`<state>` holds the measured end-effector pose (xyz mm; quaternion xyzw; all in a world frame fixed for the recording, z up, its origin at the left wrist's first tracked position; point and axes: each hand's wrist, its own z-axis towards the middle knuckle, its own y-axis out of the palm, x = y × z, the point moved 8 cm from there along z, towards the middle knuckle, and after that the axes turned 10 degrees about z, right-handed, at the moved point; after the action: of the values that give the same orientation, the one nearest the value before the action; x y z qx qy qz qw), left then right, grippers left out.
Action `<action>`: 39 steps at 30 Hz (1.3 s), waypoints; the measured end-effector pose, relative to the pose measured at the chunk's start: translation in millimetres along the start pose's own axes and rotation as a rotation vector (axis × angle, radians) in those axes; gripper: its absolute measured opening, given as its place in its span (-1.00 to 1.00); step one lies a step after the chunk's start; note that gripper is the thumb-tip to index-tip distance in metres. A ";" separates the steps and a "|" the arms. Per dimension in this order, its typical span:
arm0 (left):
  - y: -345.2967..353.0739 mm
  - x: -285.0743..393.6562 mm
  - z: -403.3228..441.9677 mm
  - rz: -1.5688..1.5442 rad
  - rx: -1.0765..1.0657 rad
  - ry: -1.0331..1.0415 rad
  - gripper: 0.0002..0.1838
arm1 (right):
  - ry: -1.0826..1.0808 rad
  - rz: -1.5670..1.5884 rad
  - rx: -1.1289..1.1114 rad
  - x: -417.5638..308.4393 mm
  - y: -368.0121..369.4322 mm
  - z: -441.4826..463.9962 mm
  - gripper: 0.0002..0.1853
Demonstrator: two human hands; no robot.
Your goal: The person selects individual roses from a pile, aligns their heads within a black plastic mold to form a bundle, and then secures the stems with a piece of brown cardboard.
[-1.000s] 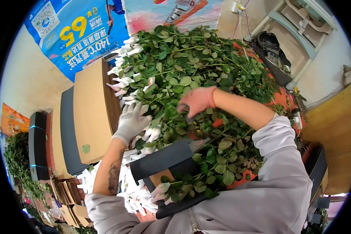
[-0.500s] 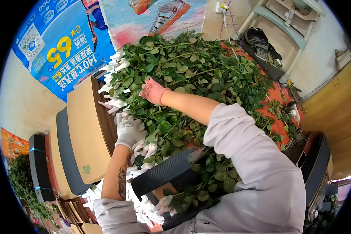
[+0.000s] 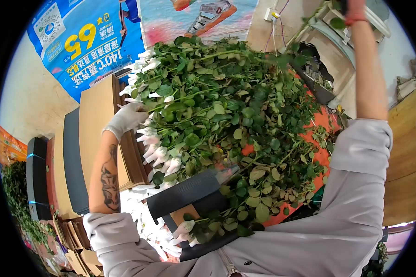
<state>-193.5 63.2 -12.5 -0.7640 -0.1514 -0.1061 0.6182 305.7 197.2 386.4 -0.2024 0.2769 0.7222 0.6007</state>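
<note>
Green leafy flower stems (image 3: 231, 99), heaped at centre on a red tabletop (image 3: 320, 159); white-sleeved flower heads (image 3: 160, 154) toward nine o'clock. Left hand (image 3: 127, 116), white-gloved, between nine and ten o'clock, fingers curled at the heads; cannot tell whether pinching. Right hand (image 3: 355, 10), red-gloved, between one and two o'clock, blurred, cropped; finger state untellable. Brown cardboard stack (image 3: 94, 108), nine o'clock.

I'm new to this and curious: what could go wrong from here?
The leafy stems lie heaped and crossed, so pulling one might snag others. The white-wrapped tips near the left hand could get crushed if pressed. Leaves by the raised right hand might brush the chair-like frame.
</note>
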 end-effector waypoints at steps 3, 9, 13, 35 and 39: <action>12.1 -37.7 1.9 0.319 0.212 0.029 -0.73 | -0.219 -0.205 0.230 -57.4 -67.0 -4.7 -0.78; 44.3 -6.8 -8.0 0.034 0.441 -0.067 -0.71 | -0.137 -0.496 0.464 -26.5 -147.0 -40.5 -0.69; 43.1 -6.5 -7.9 0.327 0.266 -0.161 -0.68 | -0.090 -0.778 0.422 -4.2 -158.5 -32.1 -0.63; 99.9 -27.2 63.3 0.424 0.037 -0.201 -0.48 | -0.730 -1.307 0.249 -148.6 -160.0 -139.7 -0.61; 86.7 4.5 32.2 0.726 -0.132 -0.200 -0.41 | -0.397 -1.055 0.023 -74.4 -134.2 -179.5 -0.56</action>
<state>-158.7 78.6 -97.0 -0.8125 0.0768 0.1854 0.5473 444.6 42.3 274.6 -0.1673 0.0275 0.3451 0.9231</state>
